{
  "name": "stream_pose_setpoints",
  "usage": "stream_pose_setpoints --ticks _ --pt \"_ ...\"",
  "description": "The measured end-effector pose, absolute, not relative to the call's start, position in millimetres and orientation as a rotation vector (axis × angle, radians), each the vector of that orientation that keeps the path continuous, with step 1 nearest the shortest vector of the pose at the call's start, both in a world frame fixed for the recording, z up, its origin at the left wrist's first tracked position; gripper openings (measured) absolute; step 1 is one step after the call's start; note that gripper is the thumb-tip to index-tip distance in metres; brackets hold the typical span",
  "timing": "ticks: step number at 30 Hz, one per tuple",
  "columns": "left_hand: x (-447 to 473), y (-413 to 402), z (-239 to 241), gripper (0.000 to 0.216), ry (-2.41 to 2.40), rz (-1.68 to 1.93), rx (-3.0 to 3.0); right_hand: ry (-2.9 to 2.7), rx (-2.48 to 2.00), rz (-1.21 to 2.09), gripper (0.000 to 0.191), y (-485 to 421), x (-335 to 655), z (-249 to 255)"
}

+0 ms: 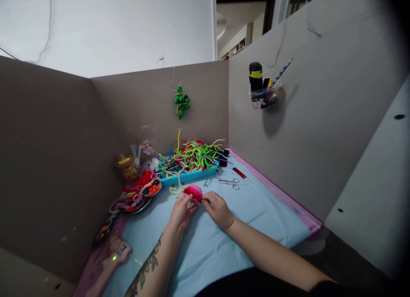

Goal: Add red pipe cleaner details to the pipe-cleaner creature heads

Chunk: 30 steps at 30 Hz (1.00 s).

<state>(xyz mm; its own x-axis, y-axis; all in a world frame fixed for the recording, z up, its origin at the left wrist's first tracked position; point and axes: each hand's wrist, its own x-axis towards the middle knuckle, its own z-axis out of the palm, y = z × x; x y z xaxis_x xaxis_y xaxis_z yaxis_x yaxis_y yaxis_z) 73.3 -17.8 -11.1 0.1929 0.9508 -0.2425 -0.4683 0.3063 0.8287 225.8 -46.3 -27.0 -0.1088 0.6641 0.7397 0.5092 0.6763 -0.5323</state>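
Between my fingers is a round, fuzzy pink and red piece, seemingly made of pipe cleaners. My left hand grips its lower left side, thumb on top. At its right edge, my right hand is closed in a pinch on a red part of it; the fingertips hide the exact spot. Just beyond, a heap of coloured pipe cleaners fills a blue tray. Scissors lie to the right of the piece, close to a small red flat item.
Left stand a bowl of colourful fuzzy crafts and a brown jar. A pink glue gun with a green light lies at the near left. Grey panels surround the table; a green ornament and a clear pen holder hang there.
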Motion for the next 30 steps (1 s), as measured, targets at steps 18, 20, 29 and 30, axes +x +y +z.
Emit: stream_pose_setpoints --ticks 18,20,29,30 --pt "78 -20 -4 0.027 0.734 1.239 0.674 -1.541 -1.146 0.604 0.010 -30 220 -41" --pt "77 -20 -5 0.027 0.750 1.226 0.676 -1.500 -1.125 0.673 0.009 -28 220 -43" --pt "77 -19 -9 0.030 0.897 1.207 0.624 -1.370 -1.159 0.556 0.008 -31 223 -39" --pt "77 -19 -10 0.030 0.897 1.204 0.618 -1.387 -1.151 0.517 0.009 -31 223 -39"
